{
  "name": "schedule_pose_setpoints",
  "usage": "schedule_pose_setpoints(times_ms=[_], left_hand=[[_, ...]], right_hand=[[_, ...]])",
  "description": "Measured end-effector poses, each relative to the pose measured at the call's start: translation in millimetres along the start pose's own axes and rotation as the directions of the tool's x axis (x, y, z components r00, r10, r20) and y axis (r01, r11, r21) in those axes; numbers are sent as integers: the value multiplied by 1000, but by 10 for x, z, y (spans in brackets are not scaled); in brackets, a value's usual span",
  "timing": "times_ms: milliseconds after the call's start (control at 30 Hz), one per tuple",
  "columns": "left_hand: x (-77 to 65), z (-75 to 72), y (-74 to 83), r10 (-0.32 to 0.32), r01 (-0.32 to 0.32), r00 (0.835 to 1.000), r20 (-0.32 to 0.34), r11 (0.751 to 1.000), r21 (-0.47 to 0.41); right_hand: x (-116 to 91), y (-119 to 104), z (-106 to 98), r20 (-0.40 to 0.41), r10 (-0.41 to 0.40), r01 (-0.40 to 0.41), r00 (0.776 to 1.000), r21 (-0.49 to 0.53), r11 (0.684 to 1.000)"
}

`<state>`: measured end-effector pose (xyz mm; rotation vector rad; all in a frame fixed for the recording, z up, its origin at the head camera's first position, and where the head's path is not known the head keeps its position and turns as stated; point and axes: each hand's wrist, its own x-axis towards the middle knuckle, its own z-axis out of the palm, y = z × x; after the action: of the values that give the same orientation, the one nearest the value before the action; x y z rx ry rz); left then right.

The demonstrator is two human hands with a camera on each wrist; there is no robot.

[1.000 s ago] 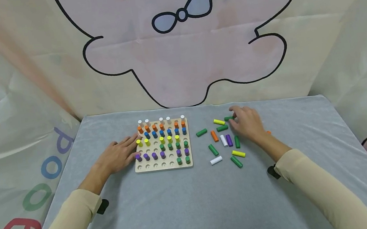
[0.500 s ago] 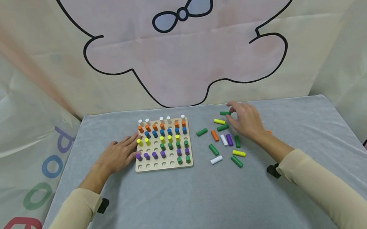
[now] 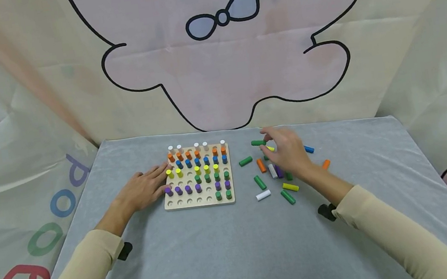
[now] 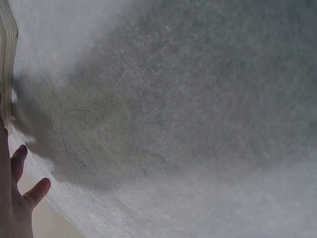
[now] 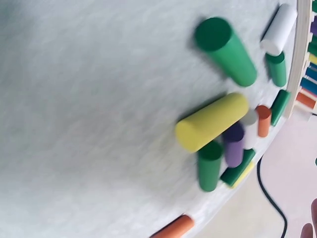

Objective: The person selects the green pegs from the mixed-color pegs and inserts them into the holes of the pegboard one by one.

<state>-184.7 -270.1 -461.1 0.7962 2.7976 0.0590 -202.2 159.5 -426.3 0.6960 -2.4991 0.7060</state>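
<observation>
Against the pegboard (image 3: 203, 195), the left hand (image 3: 145, 188) lies outstretched; the right hand (image 3: 287, 152) pinches a green peg (image 3: 256, 143)

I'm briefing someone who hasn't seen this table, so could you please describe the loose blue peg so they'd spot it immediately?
In the head view, start at the pegboard on the grey table and look right, past the right hand. Beyond it, the blue peg lies on its side, with an orange peg to its lower right. Of the loose ones visible, only this is blue.
</observation>
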Motion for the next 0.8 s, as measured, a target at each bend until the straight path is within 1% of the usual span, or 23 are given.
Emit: schedule_pose_setpoints(times_ms=[167, 500, 600, 800], left_hand=[[8, 9, -7, 2, -2, 1000, 1, 1000, -3], [12, 12, -17, 3, -3, 1000, -2, 1000, -7], [16, 12, -18, 0, 0, 1000, 1, 1000, -4], [12, 19, -19, -4, 4, 1000, 3, 1000, -5]], right_hand=[[20, -108, 47, -11, -62, 63, 998, 29, 998], [-12, -385, 179, 43, -164, 160, 985, 97, 982], [-16, -493, 208, 58, -184, 176, 981, 119, 977], [-23, -682, 268, 104, -181, 164, 978, 152, 975]])
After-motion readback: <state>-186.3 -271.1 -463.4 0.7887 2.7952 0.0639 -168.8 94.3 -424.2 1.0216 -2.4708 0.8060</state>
